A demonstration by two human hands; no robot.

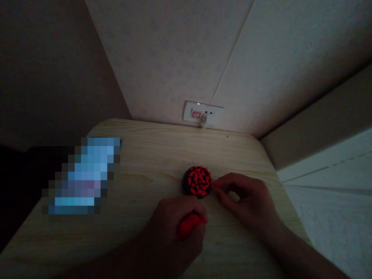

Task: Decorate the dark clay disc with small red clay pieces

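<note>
A dark round piece, dotted on top with small red bits and short red strips, rests on the wooden table. My left hand is curled around a soft-looking red lump of modelling clay, just on the near side of the round piece. From the right, my right hand reaches to the round piece's edge. Its thumb and forefinger are pinched on a small red bit of clay that seems to touch that edge.
The pale wooden table has rounded far corners and stands against a wall. A blurred-out lit screen lies on the left. Behind the table a wall socket holds a plug. White bedding or cloth lies beyond the right edge.
</note>
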